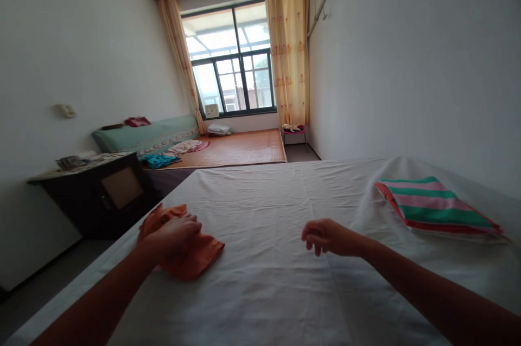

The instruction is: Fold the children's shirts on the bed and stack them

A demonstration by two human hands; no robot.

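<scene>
My left hand (pixel 179 235) is closed on a crumpled orange cloth (pixel 197 260), which lies on the left part of a white-sheeted surface (pixel 260 281). The cloth's exact kind is unclear; part of it is covered by the hand. Over the middle of the sheet, my right hand (pixel 321 236) holds nothing, its fingers loosely bent and a little apart. At the right rests a folded stack of fabric (pixel 439 202) with green and pink stripes on top and red edges below, apart from both hands.
Beyond the sheet is a low bed with a brown mat (pixel 244 145), with a blue cloth (pixel 160 160) at its near left corner. A dark cabinet (pixel 89 199) stands at the left. White walls flank both sides, and a small stool (pixel 293 132) is by the curtain.
</scene>
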